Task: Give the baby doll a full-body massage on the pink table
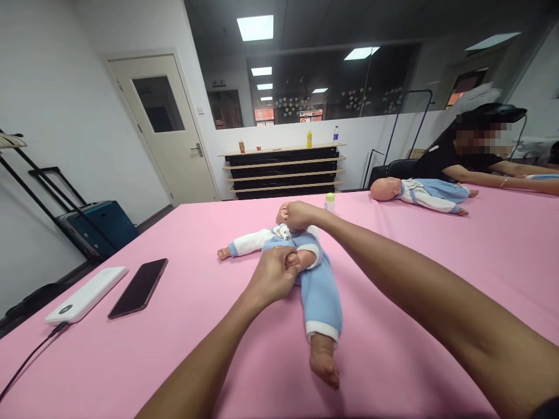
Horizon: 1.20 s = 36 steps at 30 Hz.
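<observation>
Left forearm (209, 355) and right forearm (428, 285) lie nearest my camera, reaching in from the lower corners and converging over a doll (321, 291) laid on its back mid-worktop, its head away from me and one foot towards me. I have the left hand (273, 273) closed on the end of the doll's bent-up leg, thumb and fingers wrapped round it. Bent at the wrist, the right hand (301, 215) is curled closed by the doll's head; I cannot tell whether it grips anything. Pink cloth covers the worktop (187, 227), with a phone (138, 288) and a white power bank (86, 295) to the left and a green-capped bottle (329, 202) past the right wrist. At right, a person in a dark top (437, 154) leans in beyond a second doll (430, 193). Behind stand a shelf unit (283, 166) and a door (163, 157).
</observation>
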Tool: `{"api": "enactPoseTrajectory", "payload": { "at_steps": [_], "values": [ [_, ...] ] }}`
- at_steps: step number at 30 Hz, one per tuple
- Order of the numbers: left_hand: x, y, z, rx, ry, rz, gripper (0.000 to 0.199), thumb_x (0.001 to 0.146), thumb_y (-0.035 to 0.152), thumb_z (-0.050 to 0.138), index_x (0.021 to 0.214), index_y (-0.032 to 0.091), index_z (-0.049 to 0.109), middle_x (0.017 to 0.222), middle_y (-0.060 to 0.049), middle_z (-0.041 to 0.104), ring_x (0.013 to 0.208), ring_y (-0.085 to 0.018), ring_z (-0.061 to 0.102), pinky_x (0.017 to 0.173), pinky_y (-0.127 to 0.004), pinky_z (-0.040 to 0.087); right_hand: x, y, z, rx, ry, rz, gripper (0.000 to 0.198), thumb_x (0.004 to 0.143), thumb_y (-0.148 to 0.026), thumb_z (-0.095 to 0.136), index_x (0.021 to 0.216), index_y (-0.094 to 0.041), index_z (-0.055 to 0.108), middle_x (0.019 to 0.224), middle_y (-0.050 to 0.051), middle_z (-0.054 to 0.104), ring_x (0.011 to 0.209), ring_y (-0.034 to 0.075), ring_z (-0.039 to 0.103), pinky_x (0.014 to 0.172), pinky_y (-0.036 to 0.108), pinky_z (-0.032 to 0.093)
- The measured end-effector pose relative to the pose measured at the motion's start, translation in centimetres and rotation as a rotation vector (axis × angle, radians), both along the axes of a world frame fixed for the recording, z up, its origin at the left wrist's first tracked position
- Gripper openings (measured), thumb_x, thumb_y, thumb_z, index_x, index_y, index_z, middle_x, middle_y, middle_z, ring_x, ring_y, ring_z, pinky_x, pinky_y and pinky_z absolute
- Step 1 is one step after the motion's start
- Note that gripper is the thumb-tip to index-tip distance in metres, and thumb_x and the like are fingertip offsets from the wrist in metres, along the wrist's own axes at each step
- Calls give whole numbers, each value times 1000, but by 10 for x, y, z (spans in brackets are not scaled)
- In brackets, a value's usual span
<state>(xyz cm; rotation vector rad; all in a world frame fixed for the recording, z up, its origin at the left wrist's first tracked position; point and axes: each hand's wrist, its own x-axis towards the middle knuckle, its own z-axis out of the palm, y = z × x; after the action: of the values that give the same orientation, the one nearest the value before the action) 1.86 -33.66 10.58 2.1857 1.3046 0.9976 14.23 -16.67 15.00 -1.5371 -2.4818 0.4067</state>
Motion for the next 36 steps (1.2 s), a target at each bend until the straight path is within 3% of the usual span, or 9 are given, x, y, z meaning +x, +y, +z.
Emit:
{"api": "enactPoseTrajectory", "payload": {
  "at_steps": [5, 8, 13, 16, 19, 22, 27, 32, 36],
  "values": [
    [-57, -57, 7, -59, -18, 215, 17, 81, 25, 53, 93, 20, 65, 90, -2, 65, 83, -18, 57, 74, -29, 43, 107, 7, -18, -31, 584, -300, 17, 76, -24, 66, 69, -8, 64, 61, 10, 65, 54, 16, 61, 51, 24, 52],
    [-91, -87, -11, -162, -4, 343, 29, 81, 30, 56, 109, 25, 65, 109, -3, 66, 98, -23, 59, 84, -33, 46, 164, 3, -53, -119, 1022, -690, 21, 78, -28, 71, 75, -11, 60, 61, 5, 60, 52, 11, 57, 53, 24, 55],
    [-120, -105, -58, -350, -66, 417, 28, 80, 33, 58, 106, 25, 67, 107, -4, 69, 99, -25, 62, 85, -30, 49, 201, -17, -112, -332, 1104, -880, 11, 88, -15, 56, 78, -12, 54, 55, 0, 51, 47, 10, 53, 49, 25, 56],
    [-121, -105, -65, -386, -103, 403, 26, 81, 33, 57, 105, 26, 65, 105, -2, 70, 98, -26, 63, 87, -34, 49, 201, -19, -121, -360, 1117, -906, 10, 88, -14, 55, 78, -13, 55, 54, 0, 50, 47, 11, 54, 50, 26, 57],
    [-117, -103, -47, -325, -77, 419, 25, 83, 34, 55, 105, 28, 65, 107, -1, 69, 98, -26, 62, 88, -39, 49, 195, -10, -103, -273, 1118, -900, 11, 85, -20, 62, 79, -13, 56, 55, 2, 52, 48, 12, 54, 49, 28, 57],
    [-104, -92, -16, -176, -27, 410, 26, 81, 31, 57, 105, 26, 65, 106, -1, 68, 96, -24, 61, 85, -36, 47, 172, -1, -61, -115, 1065, -795, 21, 80, -30, 70, 79, -13, 58, 59, 4, 57, 52, 14, 56, 51, 28, 55],
    [-45, -42, 13, 21, 8, 167, 15, 80, 21, 54, 91, 19, 65, 86, -1, 65, 80, -16, 57, 72, -28, 43, 73, -11, 2, 273, 299, -355, 27, 81, -36, 63, 78, -9, 67, 77, 15, 68, 73, 22, 64, 65, 28, 49],
    [14, 11, -2, 21, -13, 2, 11, 76, 14, 50, 66, 17, 51, 64, 1, 52, 59, -11, 45, 54, -25, 32, -22, -25, -8, 289, -233, 75, 25, 77, -23, 61, 96, -10, 71, 101, 18, 70, 94, 26, 65, 79, 28, 45],
    [17, 16, -10, -7, -34, 4, 9, 76, 14, 50, 68, 16, 53, 63, 2, 52, 58, -11, 44, 53, -25, 32, -27, -22, -10, 243, -300, 117, 26, 77, -24, 62, 96, -9, 72, 98, 17, 71, 95, 26, 65, 80, 27, 44]
  ]
}}
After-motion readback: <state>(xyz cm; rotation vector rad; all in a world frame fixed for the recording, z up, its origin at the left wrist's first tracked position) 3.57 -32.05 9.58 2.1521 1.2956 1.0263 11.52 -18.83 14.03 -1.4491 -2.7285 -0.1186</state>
